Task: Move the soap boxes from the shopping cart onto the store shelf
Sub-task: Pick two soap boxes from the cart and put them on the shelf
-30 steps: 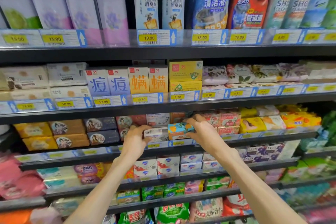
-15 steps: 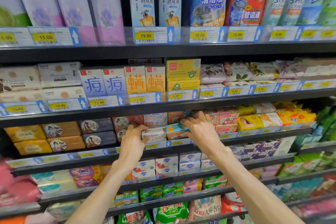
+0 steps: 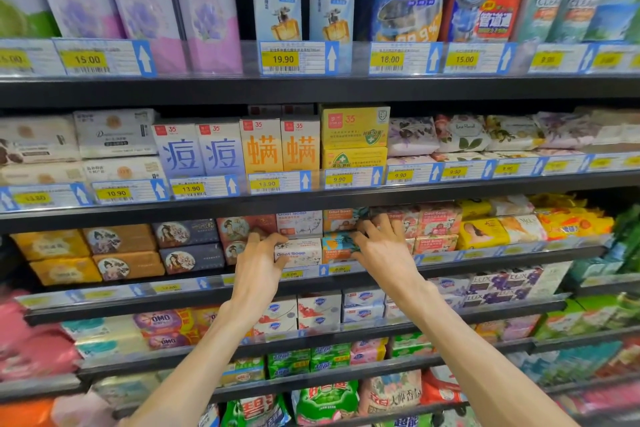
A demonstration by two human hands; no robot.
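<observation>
While the left hand (image 3: 258, 265) grips the white box (image 3: 298, 251), the right hand (image 3: 382, 250) clasps the teal box (image 3: 339, 243) beside it.

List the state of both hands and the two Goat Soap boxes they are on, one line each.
Left hand: fingers curled on the white box's left end.
Right hand: fingers spread over the teal-and-orange box's right side.
White Goat Soap box: lying flat on the shelf, front row.
Teal-and-orange Goat Soap box: lying flat beside the white box, partly covered by fingers.
</observation>
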